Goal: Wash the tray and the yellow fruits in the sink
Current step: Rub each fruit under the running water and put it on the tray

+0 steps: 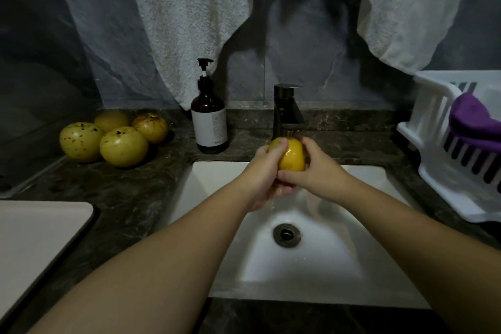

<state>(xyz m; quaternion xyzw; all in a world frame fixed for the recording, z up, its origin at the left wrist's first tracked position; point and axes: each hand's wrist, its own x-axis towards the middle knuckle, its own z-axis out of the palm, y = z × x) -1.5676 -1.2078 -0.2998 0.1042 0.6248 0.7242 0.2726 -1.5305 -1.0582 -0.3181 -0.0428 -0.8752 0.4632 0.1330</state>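
While both hands (287, 171) hide its sides, the yellow fruit (291, 156) glistens.

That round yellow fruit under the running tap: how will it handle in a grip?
The wet yellow fruit looks glossy, so probably slippery; both the left hand and right hand wrap it. Being round, it would likely roll if dropped into the white sink.
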